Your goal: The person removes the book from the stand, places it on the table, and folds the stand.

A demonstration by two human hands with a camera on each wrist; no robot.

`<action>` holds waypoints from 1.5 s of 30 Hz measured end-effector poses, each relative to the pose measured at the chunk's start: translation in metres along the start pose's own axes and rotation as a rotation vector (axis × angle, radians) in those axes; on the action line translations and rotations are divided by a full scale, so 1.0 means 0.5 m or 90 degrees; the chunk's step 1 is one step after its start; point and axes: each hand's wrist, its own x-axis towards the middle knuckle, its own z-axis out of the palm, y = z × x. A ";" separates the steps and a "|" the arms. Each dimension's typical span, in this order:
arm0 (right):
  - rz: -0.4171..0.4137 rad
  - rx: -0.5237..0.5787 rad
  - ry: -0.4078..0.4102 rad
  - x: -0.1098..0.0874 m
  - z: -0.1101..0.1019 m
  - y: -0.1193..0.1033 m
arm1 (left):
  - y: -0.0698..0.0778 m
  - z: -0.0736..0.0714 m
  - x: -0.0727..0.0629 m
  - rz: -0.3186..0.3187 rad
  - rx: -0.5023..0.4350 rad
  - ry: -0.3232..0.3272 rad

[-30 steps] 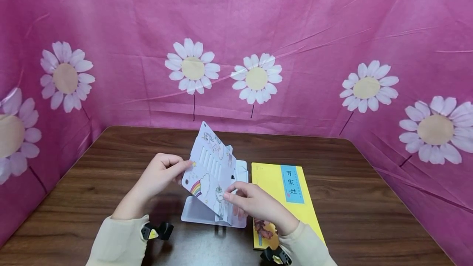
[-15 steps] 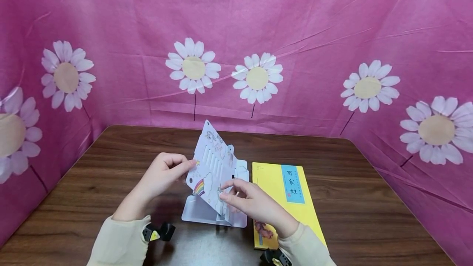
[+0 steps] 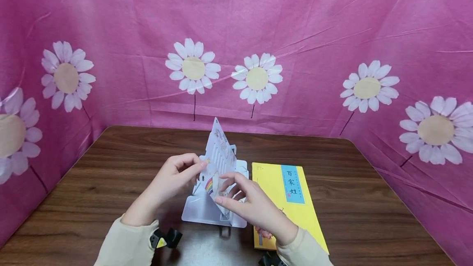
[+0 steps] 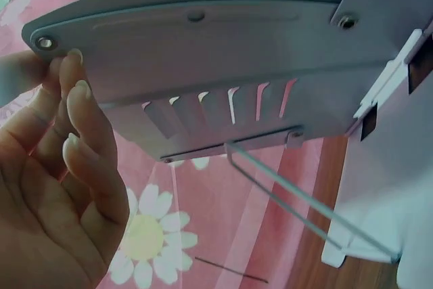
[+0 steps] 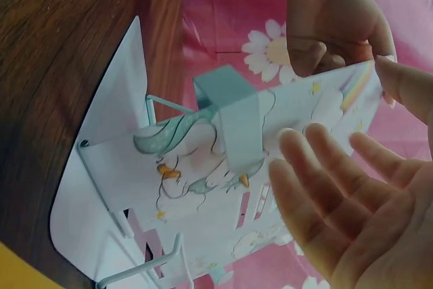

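A white book stand has a slotted back panel (image 3: 220,151) printed with unicorns and a rainbow, raised steeply over its flat base plate (image 3: 196,210). My left hand (image 3: 175,177) pinches the panel's left edge near a corner, its fingertips (image 4: 76,55) against the plain rear side in the left wrist view. A bent wire leg (image 4: 304,201) runs from the panel's back to the base. Close in front of the printed face, my right hand (image 3: 255,204) has its fingers spread and gently bent, gripping nothing. A pale clip arm (image 5: 240,126) folds over the panel's lower edge.
To the right of the stand lies a yellow book (image 3: 273,175) with a blue title label, partly under my right forearm. Everything rests on a dark wooden table (image 3: 369,200). Behind it hangs a pink cloth (image 3: 310,24) printed with daisies.
The panel has swung rightward and steeper, showing its face more edge-on, with my left hand following it. My right fingers have spread wider and come slightly off the lower part of the panel.
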 end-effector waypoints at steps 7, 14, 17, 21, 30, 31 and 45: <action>-0.069 -0.003 0.080 -0.007 0.005 -0.009 | 0.009 0.022 0.001 0.020 0.010 -0.035; -0.116 -0.012 0.158 -0.010 0.001 -0.016 | 0.022 0.039 -0.004 0.032 0.031 -0.094; -0.140 -0.026 0.180 -0.011 -0.002 -0.017 | 0.023 0.046 -0.005 0.052 0.038 -0.106; -0.166 -0.048 0.190 -0.011 -0.007 -0.018 | 0.021 0.053 -0.006 0.075 0.053 -0.111; -0.219 -0.094 0.225 -0.018 -0.031 -0.015 | 0.030 0.068 -0.009 0.060 0.092 -0.157; -0.218 -0.096 0.224 -0.018 -0.032 -0.014 | 0.030 0.069 -0.009 0.053 0.094 -0.160; -0.230 -0.114 0.243 -0.015 -0.037 -0.007 | -0.037 0.043 0.012 -0.018 0.196 -0.062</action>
